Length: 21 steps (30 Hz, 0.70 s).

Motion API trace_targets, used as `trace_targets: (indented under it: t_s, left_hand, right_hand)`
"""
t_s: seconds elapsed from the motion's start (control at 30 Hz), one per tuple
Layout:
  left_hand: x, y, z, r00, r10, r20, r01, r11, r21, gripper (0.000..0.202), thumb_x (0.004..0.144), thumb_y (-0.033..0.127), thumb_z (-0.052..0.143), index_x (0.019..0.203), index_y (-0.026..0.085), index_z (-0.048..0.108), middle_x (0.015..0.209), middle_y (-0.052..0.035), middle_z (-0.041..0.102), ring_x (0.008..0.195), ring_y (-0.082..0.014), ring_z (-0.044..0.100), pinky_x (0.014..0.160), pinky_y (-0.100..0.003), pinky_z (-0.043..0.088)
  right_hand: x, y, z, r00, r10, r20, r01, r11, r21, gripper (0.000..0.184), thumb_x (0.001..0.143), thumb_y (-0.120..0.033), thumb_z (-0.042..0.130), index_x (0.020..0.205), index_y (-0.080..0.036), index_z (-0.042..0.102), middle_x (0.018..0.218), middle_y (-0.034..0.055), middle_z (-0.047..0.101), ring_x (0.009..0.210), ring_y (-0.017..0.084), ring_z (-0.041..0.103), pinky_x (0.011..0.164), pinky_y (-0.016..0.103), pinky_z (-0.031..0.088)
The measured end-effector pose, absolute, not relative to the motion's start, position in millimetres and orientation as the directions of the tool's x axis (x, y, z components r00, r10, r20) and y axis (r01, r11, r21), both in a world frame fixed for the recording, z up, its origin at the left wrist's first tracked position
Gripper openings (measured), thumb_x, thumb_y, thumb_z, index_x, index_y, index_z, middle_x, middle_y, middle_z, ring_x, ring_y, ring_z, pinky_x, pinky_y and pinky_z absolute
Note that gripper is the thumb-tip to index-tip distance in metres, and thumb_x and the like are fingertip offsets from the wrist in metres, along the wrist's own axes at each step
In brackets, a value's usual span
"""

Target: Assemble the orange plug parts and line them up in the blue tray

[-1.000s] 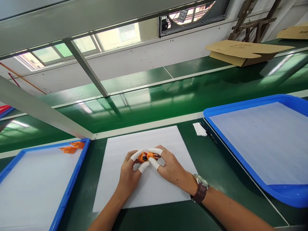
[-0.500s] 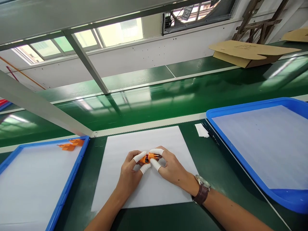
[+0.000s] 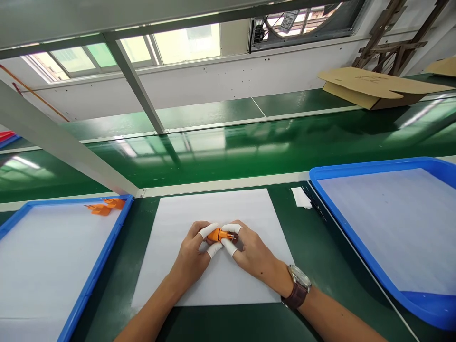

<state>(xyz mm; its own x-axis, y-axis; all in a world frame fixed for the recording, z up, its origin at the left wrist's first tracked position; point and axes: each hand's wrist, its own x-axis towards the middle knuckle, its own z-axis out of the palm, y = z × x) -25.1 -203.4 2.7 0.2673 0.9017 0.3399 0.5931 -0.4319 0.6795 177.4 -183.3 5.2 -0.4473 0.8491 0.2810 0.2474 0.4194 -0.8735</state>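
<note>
Orange plug-like piece [image 3: 220,235] sits between the two hands, held just above or on a white sheet [image 3: 213,204] that lies on the dark green bench [image 3: 320,247]; which of the two, I cannot tell. Its left portion is pinched between the thumb and a finger of the left hand [image 3: 192,251], while the right hand [image 3: 254,249] pinches the right portion the same way, with slim metal prongs pointing out toward its palm. A narrow dark line separates the two orange portions. White finger covers [image 3: 208,230] sheathe the pinching digits of both hands. Around the right wrist is a watch [image 3: 299,285] with a brown strap. To the left, two more orange pieces [image 3: 99,209] lie at the far right corner of a blue-rimmed tray [image 3: 98,266]. Right of the sheet are small white papers [image 3: 301,197], beside a larger blue tray [image 3: 423,304] lined in white.
</note>
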Motion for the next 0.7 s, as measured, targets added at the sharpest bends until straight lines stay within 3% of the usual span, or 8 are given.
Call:
trace_targets:
  t_s: [0.1, 0.3, 0.7]
  left_hand:
    - [-27.4, -203.1, 4.2, 0.275, 0.909, 0.313, 0.600, -0.416, 0.683, 0.045, 0.092, 0.019, 0.063, 0.135, 0.031, 0.053, 0.116, -0.0040, 0.056, 0.087, -0.0136, 0.061, 0.078, -0.033, 0.061]
    - [-28.7, -202.9, 4.6, 0.269, 0.926, 0.266, 0.614, -0.378, 0.693, 0.043, 0.092, 0.018, 0.063, 0.132, 0.031, 0.055, 0.118, -0.0031, 0.058, 0.100, -0.0163, 0.064, 0.087, -0.033, 0.060]
    - [-28.7, -197.7, 1.5, 0.264, 0.918, 0.295, 0.567, -0.395, 0.723, 0.049, 0.090, 0.012, 0.063, 0.135, 0.032, 0.055, 0.113, -0.0032, 0.060, 0.103, -0.0167, 0.064, 0.084, -0.031, 0.062]
  right_hand:
    - [177.0, -183.4, 4.9, -0.448, 0.851, 0.275, 0.249, 0.414, -0.875, 0.030, 0.094, -0.011, 0.052, 0.120, -0.025, 0.053, 0.109, 0.0053, 0.061, 0.084, 0.019, 0.058, 0.076, 0.036, 0.055]
    - [177.8, -184.0, 2.2, -0.505, 0.775, 0.380, 0.249, 0.552, -0.795, 0.040, 0.092, -0.004, 0.045, 0.127, -0.023, 0.049, 0.116, 0.0088, 0.059, 0.097, 0.022, 0.058, 0.085, 0.040, 0.056]
    - [172.4, -181.0, -3.7, -0.448, 0.811, 0.376, 0.247, 0.517, -0.820, 0.040, 0.094, -0.003, 0.046, 0.128, -0.024, 0.048, 0.114, 0.0097, 0.060, 0.095, 0.022, 0.061, 0.079, 0.038, 0.058]
